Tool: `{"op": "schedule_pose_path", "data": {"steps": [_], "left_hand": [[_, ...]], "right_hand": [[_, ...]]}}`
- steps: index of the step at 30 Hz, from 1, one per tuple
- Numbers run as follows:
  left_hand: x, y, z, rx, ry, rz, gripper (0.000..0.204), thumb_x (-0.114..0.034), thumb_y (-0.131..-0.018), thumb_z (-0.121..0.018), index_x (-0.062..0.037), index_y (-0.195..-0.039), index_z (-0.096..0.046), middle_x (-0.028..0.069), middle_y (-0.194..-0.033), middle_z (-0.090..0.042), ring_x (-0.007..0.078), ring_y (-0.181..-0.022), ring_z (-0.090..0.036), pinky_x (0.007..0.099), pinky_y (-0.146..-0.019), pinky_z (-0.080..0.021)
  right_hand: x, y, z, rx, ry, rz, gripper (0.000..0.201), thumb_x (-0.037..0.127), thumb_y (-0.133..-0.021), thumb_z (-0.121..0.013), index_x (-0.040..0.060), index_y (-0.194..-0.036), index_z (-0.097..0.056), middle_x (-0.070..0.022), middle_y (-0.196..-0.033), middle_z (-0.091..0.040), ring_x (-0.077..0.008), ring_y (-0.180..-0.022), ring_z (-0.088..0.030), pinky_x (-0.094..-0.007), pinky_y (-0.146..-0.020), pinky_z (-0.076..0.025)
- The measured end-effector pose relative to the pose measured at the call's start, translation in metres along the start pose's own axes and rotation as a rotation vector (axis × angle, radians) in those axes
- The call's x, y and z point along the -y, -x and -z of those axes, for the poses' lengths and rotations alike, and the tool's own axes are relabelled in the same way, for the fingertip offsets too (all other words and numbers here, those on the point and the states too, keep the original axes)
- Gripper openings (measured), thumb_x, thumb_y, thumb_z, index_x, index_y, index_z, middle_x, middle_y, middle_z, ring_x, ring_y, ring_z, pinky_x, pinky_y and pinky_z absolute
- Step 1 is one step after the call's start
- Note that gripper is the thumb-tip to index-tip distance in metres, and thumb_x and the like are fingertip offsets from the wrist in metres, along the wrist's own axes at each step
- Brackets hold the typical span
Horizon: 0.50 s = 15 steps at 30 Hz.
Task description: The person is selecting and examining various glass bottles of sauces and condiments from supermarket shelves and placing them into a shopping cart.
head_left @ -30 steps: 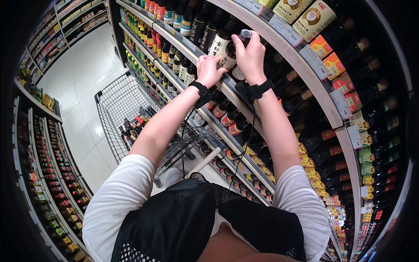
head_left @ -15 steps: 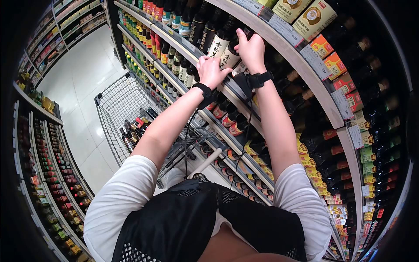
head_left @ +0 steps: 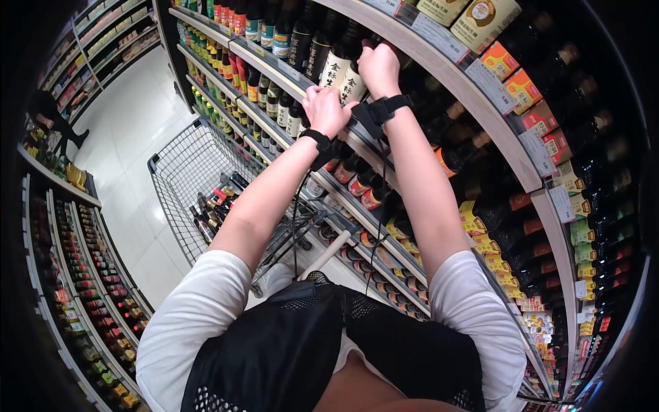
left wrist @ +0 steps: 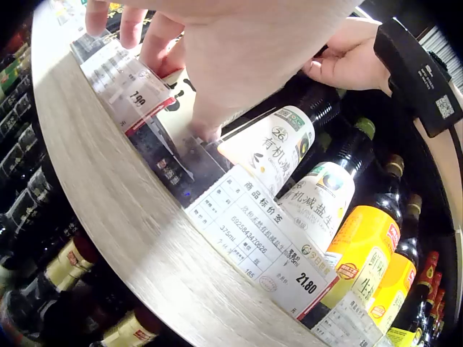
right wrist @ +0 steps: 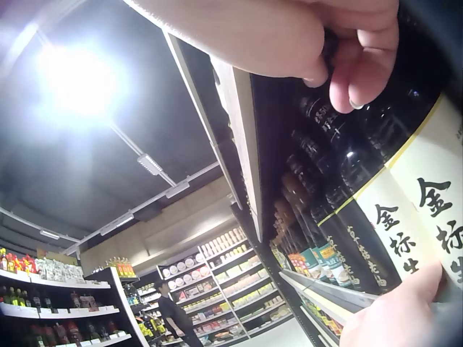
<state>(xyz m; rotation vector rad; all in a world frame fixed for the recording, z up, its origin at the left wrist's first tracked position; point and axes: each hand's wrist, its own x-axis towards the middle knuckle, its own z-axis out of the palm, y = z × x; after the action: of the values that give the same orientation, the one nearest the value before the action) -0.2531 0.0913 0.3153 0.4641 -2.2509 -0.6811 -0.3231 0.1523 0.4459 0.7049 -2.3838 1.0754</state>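
Observation:
At the shelf front, my left hand [head_left: 326, 111] rests by white-labelled dark bottles [head_left: 353, 84], fingers spread. In the left wrist view, the left hand [left wrist: 246, 50] touches the price-tag strip [left wrist: 170, 141] with its thumb, beside a bottle with a white label [left wrist: 278, 144]. My right hand [head_left: 379, 70] is behind and right of the left, fingers curled at the top of a bottle. In the right wrist view, the right hand [right wrist: 289, 40] pinches a dark bottle top among black necks; most of that bottle is hidden. The left hand [right wrist: 398, 314] appears low.
A wire cart [head_left: 180, 161] holding several bottles [head_left: 218, 206] stands left of the shelf. An upper shelf edge [head_left: 473, 89] curves above and right of my hands. A person in dark clothes [head_left: 62, 127] is in the aisle at far left.
My right hand has lowered slightly and moved left, and its raised thumb has folded in. The bottle cap it held earlier is out of head view. A person has appeared at far left.

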Motion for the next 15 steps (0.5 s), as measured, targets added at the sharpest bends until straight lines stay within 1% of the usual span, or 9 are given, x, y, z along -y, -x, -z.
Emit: {"op": "schedule_pose_path", "data": {"steps": [2,3,4,6,7,8,11,14,15], "left_hand": [[-0.002,0.0,0.0,0.008,-0.065,0.011,0.04,-0.04,-0.072,-0.086,-0.0038,-0.084,-0.075,0.0136,-0.094,-0.073,0.0364,-0.115,-0.054,0.0484,-0.098,-0.04],[-0.001,0.0,-0.002,-0.011,-0.048,0.008,0.031,-0.03,-0.072,-0.085,-0.0031,-0.084,-0.075,0.0141,-0.094,-0.073,0.0363,-0.114,-0.055,0.0488,-0.094,-0.041],[0.0,0.0,-0.004,-0.007,-0.049,0.0,0.031,-0.03,-0.072,-0.085,-0.0031,-0.084,-0.075,0.0141,-0.094,-0.073,0.0363,-0.114,-0.055,0.0488,-0.094,-0.041],[0.001,-0.001,-0.006,-0.01,-0.073,0.003,0.024,-0.021,-0.07,-0.08,-0.0025,-0.086,-0.075,0.0138,-0.093,-0.072,0.0363,-0.112,-0.055,0.049,-0.089,-0.042],[0.001,-0.001,-0.006,0.0,-0.072,0.006,0.023,-0.018,-0.068,-0.075,-0.0027,-0.086,-0.075,0.0135,-0.093,-0.072,0.0362,-0.112,-0.055,0.049,-0.086,-0.043],[0.002,-0.001,-0.006,0.004,-0.073,0.001,0.023,-0.018,-0.068,-0.075,-0.0027,-0.086,-0.075,0.0135,-0.093,-0.072,0.0362,-0.112,-0.055,0.049,-0.086,-0.043],[0.002,-0.001,-0.007,-0.008,-0.052,0.013,0.023,-0.022,-0.071,-0.075,-0.0047,-0.086,-0.075,0.0127,-0.094,-0.072,0.0356,-0.113,-0.054,0.0496,-0.085,-0.042],[0.003,0.0,-0.01,-0.02,-0.069,0.002,0.027,-0.028,-0.071,-0.078,-0.0054,-0.085,-0.075,0.0126,-0.093,-0.072,0.0348,-0.113,-0.054,0.0501,-0.085,-0.041],[0.005,-0.001,-0.012,-0.019,-0.069,-0.005,0.027,-0.028,-0.071,-0.078,-0.0054,-0.085,-0.075,0.0126,-0.093,-0.072,0.0348,-0.113,-0.054,0.0501,-0.085,-0.041]], "right_hand": [[-0.002,-0.002,-0.003,0.005,0.017,0.009,0.028,0.019,-0.096,-0.06,-0.0063,-0.09,-0.07,-0.0331,-0.087,-0.068,-0.0486,-0.088,-0.069,-0.0535,-0.079,-0.055],[0.0,-0.003,-0.003,0.03,0.021,-0.029,0.025,0.017,-0.095,-0.059,-0.0047,-0.093,-0.07,-0.0324,-0.09,-0.069,-0.0478,-0.091,-0.069,-0.0525,-0.08,-0.056],[0.002,-0.003,-0.003,0.029,0.014,-0.046,0.023,0.016,-0.094,-0.059,-0.0042,-0.094,-0.071,-0.0318,-0.09,-0.069,-0.0477,-0.091,-0.069,-0.0517,-0.081,-0.056],[0.003,-0.007,-0.008,0.078,-0.004,-0.073,0.022,0.013,-0.093,-0.058,-0.0044,-0.093,-0.072,-0.0312,-0.091,-0.07,-0.0478,-0.091,-0.069,-0.0514,-0.082,-0.056],[0.006,-0.006,-0.01,0.061,-0.002,-0.071,0.021,0.01,-0.092,-0.058,-0.0048,-0.092,-0.073,-0.0312,-0.091,-0.07,-0.0478,-0.091,-0.07,-0.0507,-0.082,-0.057],[0.005,-0.004,-0.009,0.061,0.03,-0.038,0.02,0.008,-0.091,-0.058,-0.0048,-0.09,-0.073,-0.0315,-0.09,-0.07,-0.0477,-0.091,-0.07,-0.0505,-0.082,-0.057],[0.013,0.001,-0.007,0.02,0.057,-0.051,0.019,0.007,-0.09,-0.058,-0.0045,-0.089,-0.073,-0.0315,-0.09,-0.07,-0.0477,-0.091,-0.069,-0.0502,-0.081,-0.057],[-0.003,-0.003,-0.019,0.031,-0.053,-0.075,0.019,0.008,-0.09,-0.059,-0.0051,-0.086,-0.072,-0.0323,-0.088,-0.069,-0.0479,-0.089,-0.069,-0.0507,-0.079,-0.057],[-0.002,0.001,-0.018,-0.016,-0.033,-0.041,0.022,0.012,-0.091,-0.061,-0.0048,-0.08,-0.071,-0.0259,-0.077,-0.069,-0.0425,-0.081,-0.071,-0.0481,-0.077,-0.057]]}}
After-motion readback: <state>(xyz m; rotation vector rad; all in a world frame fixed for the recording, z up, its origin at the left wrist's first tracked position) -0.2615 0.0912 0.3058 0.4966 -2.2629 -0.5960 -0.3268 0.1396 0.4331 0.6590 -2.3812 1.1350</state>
